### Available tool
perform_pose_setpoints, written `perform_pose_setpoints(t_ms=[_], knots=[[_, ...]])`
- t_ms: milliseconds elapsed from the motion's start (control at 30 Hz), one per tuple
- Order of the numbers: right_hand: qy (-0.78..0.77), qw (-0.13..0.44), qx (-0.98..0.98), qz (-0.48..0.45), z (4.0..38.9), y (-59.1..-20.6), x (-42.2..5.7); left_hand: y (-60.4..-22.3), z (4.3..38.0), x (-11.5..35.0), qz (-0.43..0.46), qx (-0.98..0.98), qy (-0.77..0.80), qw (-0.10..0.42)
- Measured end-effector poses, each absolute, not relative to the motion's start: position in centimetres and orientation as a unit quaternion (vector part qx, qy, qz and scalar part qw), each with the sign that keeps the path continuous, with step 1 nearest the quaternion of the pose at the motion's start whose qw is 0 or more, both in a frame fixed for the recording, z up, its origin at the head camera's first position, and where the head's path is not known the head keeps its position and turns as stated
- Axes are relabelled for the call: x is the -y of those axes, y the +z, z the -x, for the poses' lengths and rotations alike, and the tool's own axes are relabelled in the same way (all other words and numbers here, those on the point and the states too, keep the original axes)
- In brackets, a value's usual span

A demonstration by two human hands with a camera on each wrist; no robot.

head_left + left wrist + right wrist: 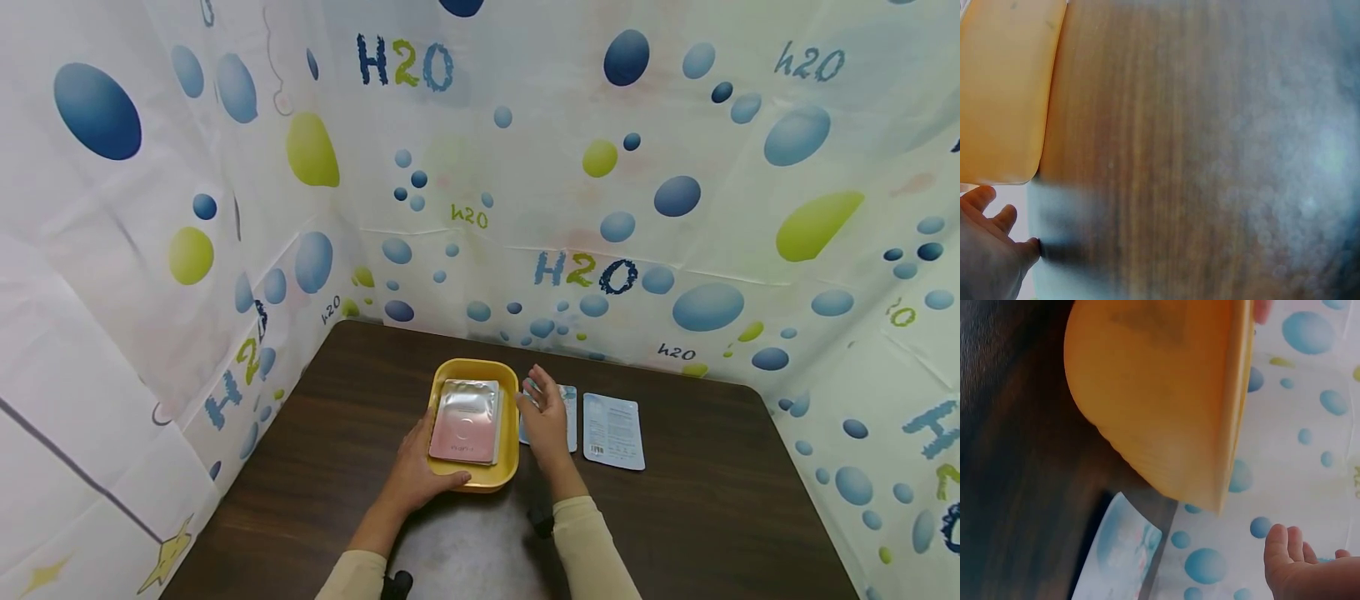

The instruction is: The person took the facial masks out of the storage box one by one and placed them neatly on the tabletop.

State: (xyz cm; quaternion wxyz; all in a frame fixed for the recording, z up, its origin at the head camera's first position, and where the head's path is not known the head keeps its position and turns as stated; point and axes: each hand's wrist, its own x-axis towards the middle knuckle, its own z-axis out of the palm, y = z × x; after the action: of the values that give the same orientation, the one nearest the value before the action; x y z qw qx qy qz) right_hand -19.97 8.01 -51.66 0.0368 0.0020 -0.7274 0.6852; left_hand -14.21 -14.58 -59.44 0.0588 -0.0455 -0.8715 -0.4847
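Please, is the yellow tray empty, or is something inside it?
Not empty: the head view shows a pink-and-silver packet inside the yellow tray. What lies beneath it, I cannot tell.

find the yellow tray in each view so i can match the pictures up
Head: the yellow tray sits just below centre, between the left hand and the right hand.
Left wrist: the yellow tray is in the top-left corner, cut off by the edges.
Right wrist: the yellow tray is at top middle, cut off by the top edge.
Shared landmark: the dark brown table, visible in all three.
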Motion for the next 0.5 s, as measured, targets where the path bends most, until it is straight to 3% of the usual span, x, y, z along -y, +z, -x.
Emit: perform_pose_setpoints(t_ms=[500], knots=[[0.715,-0.004,0.699,-0.021,19.6,-53.7,-5.9,-59.6,14.4,14.6,0.04,0.874,-0.481,0.05]])
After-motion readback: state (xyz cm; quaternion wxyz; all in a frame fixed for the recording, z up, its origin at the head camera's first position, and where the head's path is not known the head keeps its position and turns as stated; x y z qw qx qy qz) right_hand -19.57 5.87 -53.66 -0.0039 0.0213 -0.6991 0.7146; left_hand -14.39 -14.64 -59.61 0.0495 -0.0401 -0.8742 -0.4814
